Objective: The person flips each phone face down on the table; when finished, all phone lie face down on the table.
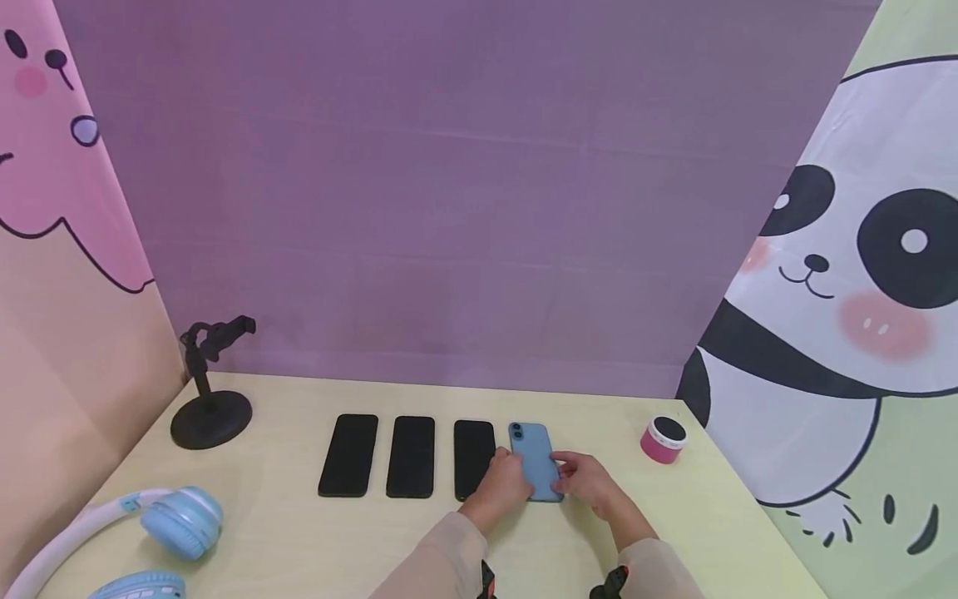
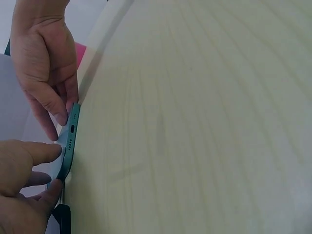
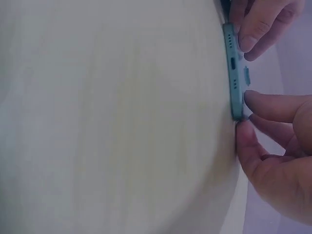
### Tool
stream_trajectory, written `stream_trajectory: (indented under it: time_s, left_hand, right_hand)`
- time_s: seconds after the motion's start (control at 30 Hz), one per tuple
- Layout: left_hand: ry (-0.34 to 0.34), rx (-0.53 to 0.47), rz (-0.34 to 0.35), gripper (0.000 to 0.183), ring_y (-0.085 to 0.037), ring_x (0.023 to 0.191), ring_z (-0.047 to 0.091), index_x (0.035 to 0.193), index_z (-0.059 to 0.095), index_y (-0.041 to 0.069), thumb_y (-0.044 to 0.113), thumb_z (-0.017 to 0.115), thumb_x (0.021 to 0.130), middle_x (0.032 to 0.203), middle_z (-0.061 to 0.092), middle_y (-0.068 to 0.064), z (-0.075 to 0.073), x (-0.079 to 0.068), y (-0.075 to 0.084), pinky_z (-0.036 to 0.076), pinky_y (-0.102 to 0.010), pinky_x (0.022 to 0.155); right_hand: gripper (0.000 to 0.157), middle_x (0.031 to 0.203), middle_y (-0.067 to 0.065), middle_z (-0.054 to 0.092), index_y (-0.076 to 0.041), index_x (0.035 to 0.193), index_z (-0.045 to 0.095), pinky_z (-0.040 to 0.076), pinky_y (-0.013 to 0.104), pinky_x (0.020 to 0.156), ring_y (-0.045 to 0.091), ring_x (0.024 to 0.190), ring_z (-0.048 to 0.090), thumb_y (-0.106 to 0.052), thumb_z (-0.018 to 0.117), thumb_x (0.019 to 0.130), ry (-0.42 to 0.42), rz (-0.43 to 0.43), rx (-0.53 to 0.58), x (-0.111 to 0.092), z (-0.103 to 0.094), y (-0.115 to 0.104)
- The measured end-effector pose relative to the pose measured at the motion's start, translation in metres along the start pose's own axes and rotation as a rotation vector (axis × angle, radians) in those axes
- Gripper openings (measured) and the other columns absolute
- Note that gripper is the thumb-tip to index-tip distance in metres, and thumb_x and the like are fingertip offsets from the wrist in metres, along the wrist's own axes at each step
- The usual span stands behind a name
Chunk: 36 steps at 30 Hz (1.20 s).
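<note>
A light-blue smartphone [image 1: 535, 462] lies back up on the table, its camera at the far left corner. My left hand [image 1: 503, 485] grips its left edge, and my right hand [image 1: 593, 484] grips the right edge. In the left wrist view, the phone's bottom edge [image 2: 73, 129] shows a charging port, with the left hand's [image 2: 22, 180] thumb against one corner. The right wrist view has the right hand's [image 3: 280, 151] thumb at the opposite corner. Left of the blue phone is a black phone [image 1: 471, 453], partly covered by the left hand.
Two more black phones, one in the middle [image 1: 411, 457] and one farther left [image 1: 348, 456], form a row with these. A black phone stand [image 1: 212, 416] stands back left, blue-and-white headphones [image 1: 182, 520] front left. A pink-and-white round speaker [image 1: 663, 441] sits at right.
</note>
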<state>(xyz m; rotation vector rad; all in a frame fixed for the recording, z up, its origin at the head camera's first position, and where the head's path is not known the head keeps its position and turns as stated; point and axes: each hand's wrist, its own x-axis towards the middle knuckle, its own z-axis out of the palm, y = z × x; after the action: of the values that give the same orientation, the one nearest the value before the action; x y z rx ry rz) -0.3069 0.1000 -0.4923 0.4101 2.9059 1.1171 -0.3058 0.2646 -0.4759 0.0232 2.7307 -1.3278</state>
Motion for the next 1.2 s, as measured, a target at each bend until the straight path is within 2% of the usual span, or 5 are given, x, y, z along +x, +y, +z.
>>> stream_trajectory:
  time_s: [0.13, 0.27, 0.57, 0.83, 1.2]
  left_hand:
    - [-0.009, -0.071, 0.010, 0.045, -0.030, 0.106, 0.052, 0.122, 0.061, -0.008, 0.014, 0.074, 0.085, 0.113, 0.052, -0.018, -0.011, -0.003, -0.007, 0.046, -0.042, 0.093]
    - [0.045, -0.126, 0.047, 0.046, -0.034, 0.115, 0.050, 0.126, 0.058, -0.008, 0.011, 0.072, 0.087, 0.122, 0.051, -0.020, -0.026, -0.009, -0.025, 0.045, -0.043, 0.095]
    - [0.092, -0.099, -0.021, 0.043, -0.040, 0.116, 0.049, 0.124, 0.060, -0.007, 0.007, 0.073, 0.085, 0.122, 0.050, -0.024, -0.055, -0.033, -0.055, 0.043, -0.051, 0.095]
    - [0.046, -0.089, -0.053, 0.046, -0.042, 0.109, 0.054, 0.124, 0.058, -0.009, 0.007, 0.074, 0.084, 0.115, 0.053, -0.026, -0.061, -0.038, -0.052, 0.045, -0.051, 0.092]
    - [0.074, -0.119, -0.086, 0.038, -0.038, 0.100, 0.059, 0.118, 0.060, -0.011, 0.002, 0.072, 0.084, 0.106, 0.053, -0.024, -0.059, -0.038, -0.062, 0.048, -0.048, 0.088]
  right_hand:
    - [0.051, 0.102, 0.016, 0.061, 0.009, 0.129, 0.055, 0.050, 0.042, 0.080, 0.029, 0.092, 0.056, 0.005, 0.070, 0.081, 0.050, -0.004, -0.066, -0.001, 0.003, -0.008]
    - [0.050, 0.104, 0.017, 0.061, 0.009, 0.130, 0.054, 0.050, 0.044, 0.082, 0.032, 0.097, 0.058, 0.002, 0.070, 0.082, 0.093, -0.045, -0.119, -0.005, 0.013, -0.021]
    - [0.047, 0.102, 0.015, 0.062, 0.008, 0.129, 0.054, 0.051, 0.044, 0.081, 0.031, 0.097, 0.061, -0.002, 0.068, 0.086, 0.028, -0.166, -0.174, -0.018, 0.046, -0.057]
    - [0.047, 0.093, 0.012, 0.061, 0.009, 0.127, 0.056, 0.050, 0.041, 0.072, 0.026, 0.082, 0.056, -0.005, 0.072, 0.084, -0.010, -0.159, -0.323, -0.017, 0.061, -0.069]
    - [0.046, 0.093, 0.016, 0.064, 0.011, 0.125, 0.056, 0.053, 0.039, 0.070, 0.027, 0.080, 0.061, 0.001, 0.071, 0.083, -0.028, -0.123, -0.196, -0.012, 0.074, -0.069]
